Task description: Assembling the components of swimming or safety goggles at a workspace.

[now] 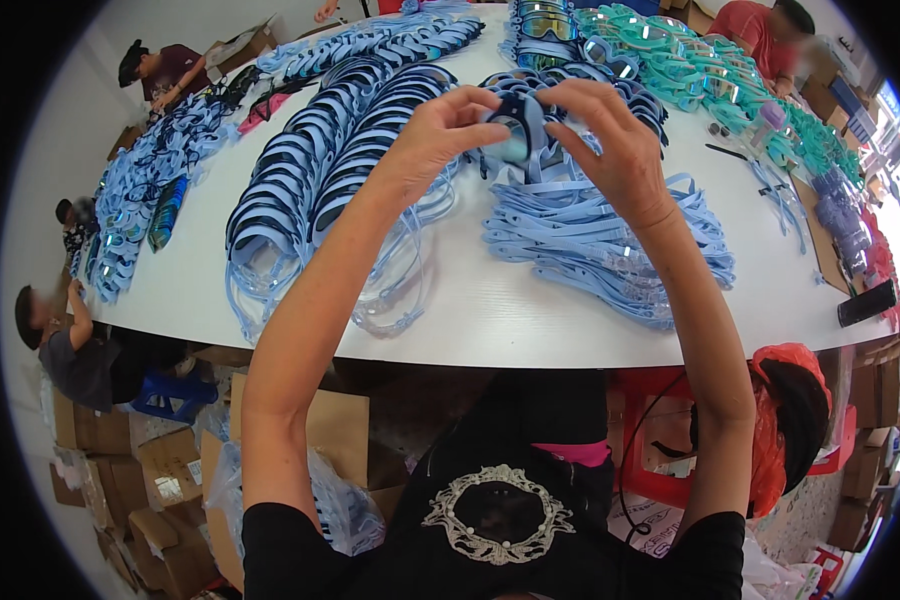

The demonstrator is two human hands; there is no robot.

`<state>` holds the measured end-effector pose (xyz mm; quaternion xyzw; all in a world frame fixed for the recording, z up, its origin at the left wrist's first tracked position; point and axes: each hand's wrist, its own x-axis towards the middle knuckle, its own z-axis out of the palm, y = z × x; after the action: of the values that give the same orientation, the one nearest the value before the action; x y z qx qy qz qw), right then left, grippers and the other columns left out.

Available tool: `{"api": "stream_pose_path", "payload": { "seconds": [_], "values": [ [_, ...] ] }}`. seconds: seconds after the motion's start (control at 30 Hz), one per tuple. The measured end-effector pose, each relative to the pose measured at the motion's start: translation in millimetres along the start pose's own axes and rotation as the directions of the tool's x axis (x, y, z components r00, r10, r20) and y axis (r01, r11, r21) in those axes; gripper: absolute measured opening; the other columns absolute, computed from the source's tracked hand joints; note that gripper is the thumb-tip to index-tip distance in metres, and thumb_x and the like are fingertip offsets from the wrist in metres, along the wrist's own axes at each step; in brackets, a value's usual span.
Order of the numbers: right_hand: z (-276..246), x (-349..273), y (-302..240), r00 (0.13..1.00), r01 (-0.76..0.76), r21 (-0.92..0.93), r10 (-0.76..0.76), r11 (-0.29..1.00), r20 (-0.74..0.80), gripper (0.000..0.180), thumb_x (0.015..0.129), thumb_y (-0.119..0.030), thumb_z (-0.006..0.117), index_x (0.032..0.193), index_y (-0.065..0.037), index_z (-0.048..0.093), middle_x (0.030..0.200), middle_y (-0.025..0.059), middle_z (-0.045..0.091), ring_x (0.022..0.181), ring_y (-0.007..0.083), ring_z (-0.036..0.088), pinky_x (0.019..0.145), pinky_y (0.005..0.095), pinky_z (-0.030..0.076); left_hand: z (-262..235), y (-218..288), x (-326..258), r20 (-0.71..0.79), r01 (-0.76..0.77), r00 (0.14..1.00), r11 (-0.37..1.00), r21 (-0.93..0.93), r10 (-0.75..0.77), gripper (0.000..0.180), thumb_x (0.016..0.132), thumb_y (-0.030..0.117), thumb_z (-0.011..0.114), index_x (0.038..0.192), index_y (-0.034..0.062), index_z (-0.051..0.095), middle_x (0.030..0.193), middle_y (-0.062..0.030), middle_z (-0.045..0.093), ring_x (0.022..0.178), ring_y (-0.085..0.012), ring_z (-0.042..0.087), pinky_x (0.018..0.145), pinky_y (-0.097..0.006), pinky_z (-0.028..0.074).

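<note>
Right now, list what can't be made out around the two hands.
Head view only:
- Dark-framed blue swim goggles: mostly covered by left hand and right hand.
- Right hand's grip: hidden behind its back.
- Pale blue strap pile: single straps blend together.

White table (530, 320), cardboard boxes (160, 470) on the floor, red stool (650, 440), pale wall (60, 130)

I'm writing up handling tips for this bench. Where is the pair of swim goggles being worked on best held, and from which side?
Probably by the outer ends of the frame of the goggles, one from each side, as the left hand and right hand do now. The rims are stiff, this keeps fingers off the lenses, and the pale blue strap hangs free below.
</note>
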<state>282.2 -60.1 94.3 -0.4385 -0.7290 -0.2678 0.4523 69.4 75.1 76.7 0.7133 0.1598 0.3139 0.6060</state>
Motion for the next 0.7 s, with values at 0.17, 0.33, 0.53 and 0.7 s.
{"api": "stream_pose_path", "payload": {
  "seconds": [0.17,0.33,0.53,0.7],
  "values": [
    [-3.4,-31.8,-11.4,0.791,-0.478,0.026,0.417,0.878,0.448,0.017,0.093,-0.019,0.076,0.108,-0.012,0.074,0.105,0.0069,0.077,0.085,0.0281,0.074,0.072,0.0382,0.060,-7.7,12.2,-39.5,-0.251,-0.164,0.953,0.985,0.052,0.172,0.036,0.096,0.007,0.074,0.131,0.0057,0.064,0.111,-0.0027,0.070,0.102,-0.0084,0.063,0.094,-0.025,0.049],
    [17.0,-81.4,-36.4,0.597,-0.364,-0.230,0.416,0.903,0.686,0.018,0.092,-0.025,0.075,0.099,-0.009,0.076,0.104,0.0121,0.076,0.082,0.0327,0.073,0.074,0.0429,0.057,0.6,24.3,-93.4,-0.167,-0.087,0.976,0.953,0.289,0.140,0.036,0.097,0.005,0.071,0.133,0.0010,0.069,0.130,-0.0055,0.069,0.113,-0.0123,0.065,0.101,-0.025,0.049],
    [19.1,-83.6,-46.4,0.704,-0.549,0.055,0.425,0.834,0.569,0.017,0.091,-0.013,0.072,0.105,-0.003,0.073,0.098,0.0159,0.074,0.081,0.0346,0.072,0.076,0.0425,0.056,23.1,30.9,-127.8,-0.116,-0.079,0.981,0.866,0.493,0.155,0.032,0.100,0.006,0.065,0.132,0.0041,0.068,0.102,-0.0049,0.058,0.099,-0.0137,0.058,0.089,-0.026,0.048],
    [12.6,-69.4,-70.9,0.637,-0.735,0.264,0.502,0.624,0.585,0.015,0.092,-0.004,0.066,0.106,0.001,0.069,0.096,0.0169,0.075,0.083,0.0312,0.073,0.078,0.0379,0.056,30.0,29.4,-141.5,-0.196,-0.047,0.969,0.890,0.454,0.151,0.029,0.096,0.008,0.070,0.123,-0.0029,0.069,0.102,-0.0057,0.058,0.095,-0.0148,0.059,0.086,-0.026,0.048]
  ]
}}
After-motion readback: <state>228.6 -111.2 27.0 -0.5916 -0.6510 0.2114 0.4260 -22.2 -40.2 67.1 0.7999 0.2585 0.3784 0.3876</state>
